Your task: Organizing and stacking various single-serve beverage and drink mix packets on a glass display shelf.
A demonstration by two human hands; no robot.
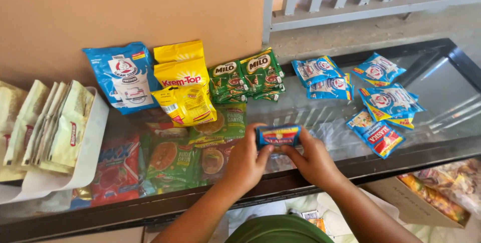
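Blue and red, the small sachet stack (278, 135) sits pinched between both hands just above the glass worktop (451, 87), near its front edge. The left hand (245, 162) is closed on the stack's left end, thumb in front; the right hand (314, 160) is closed on its right end.

Just behind the hands lie green sachets (220, 125), some seen through the glass, beside a red packet (117, 168). Further back, against the tan wall, stand a large blue pouch (124, 76), two yellow pouches (184, 85) and a fan of green drink sachets (248, 75). To the right, well apart from the hands, blue sachets (383, 100) lie in loose groups on the glass. At far left a white tray (92, 137) holds cream-coloured sachets (62, 125) standing on edge. A cardboard box (401, 198) sits below the worktop at the right.
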